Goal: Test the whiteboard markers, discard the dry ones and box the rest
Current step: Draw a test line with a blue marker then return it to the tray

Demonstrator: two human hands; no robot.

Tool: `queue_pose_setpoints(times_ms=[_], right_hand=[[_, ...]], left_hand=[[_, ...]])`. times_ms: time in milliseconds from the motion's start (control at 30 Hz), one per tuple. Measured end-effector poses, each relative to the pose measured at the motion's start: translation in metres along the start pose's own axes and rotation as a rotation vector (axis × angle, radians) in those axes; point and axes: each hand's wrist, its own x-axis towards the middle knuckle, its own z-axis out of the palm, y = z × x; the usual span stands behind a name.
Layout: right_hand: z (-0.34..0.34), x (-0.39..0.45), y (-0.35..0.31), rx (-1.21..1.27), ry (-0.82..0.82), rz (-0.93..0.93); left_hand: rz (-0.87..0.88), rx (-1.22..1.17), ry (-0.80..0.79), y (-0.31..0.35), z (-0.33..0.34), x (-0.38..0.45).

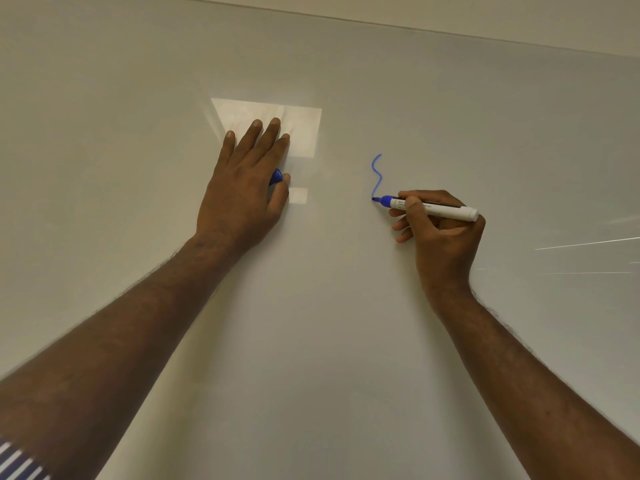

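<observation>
A glossy whiteboard fills the view. My right hand grips a white marker with a blue tip, and the tip touches the board at the lower end of a wavy blue line. My left hand rests flat against the board with its fingers straight, while the thumb pins a blue cap against the palm. Most of the cap is hidden under the hand.
A bright rectangular reflection lies on the board just above my left hand. The board's top edge meets a cream wall. Thin light streaks show at the right.
</observation>
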Motion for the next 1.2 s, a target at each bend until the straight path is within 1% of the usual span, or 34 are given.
queue_pose_setpoints(times_ms=[367,600,767,867,933,967,1033,1200], right_hand=[[-0.021,-0.046,0.004,0.017,-0.050,-0.005],[-0.036,-0.091,0.006,-0.016,-0.220,0.034],[-0.044,-0.121,0.005,-0.081,-0.379,0.072],[-0.046,-0.126,0.003,-0.102,-0.445,0.076],[-0.044,-0.121,0.001,-0.070,-0.464,0.112],[-0.042,-0.115,0.000,-0.033,-0.447,0.135],[-0.039,-0.094,-0.001,0.051,-0.347,0.143],[-0.033,0.001,-0.004,0.046,-0.108,0.008]], left_hand=[[-0.003,0.016,0.004,0.000,0.001,-0.006],[-0.013,0.008,-0.003,0.001,0.000,-0.011],[-0.012,0.006,-0.005,0.001,-0.001,-0.016],[-0.022,0.011,-0.013,0.001,-0.001,-0.018],[-0.023,0.009,-0.014,0.001,-0.001,-0.020],[-0.020,0.004,-0.012,0.002,-0.001,-0.020],[-0.016,-0.004,-0.005,0.002,-0.001,-0.021],[-0.009,-0.006,0.013,0.001,-0.001,-0.022]])
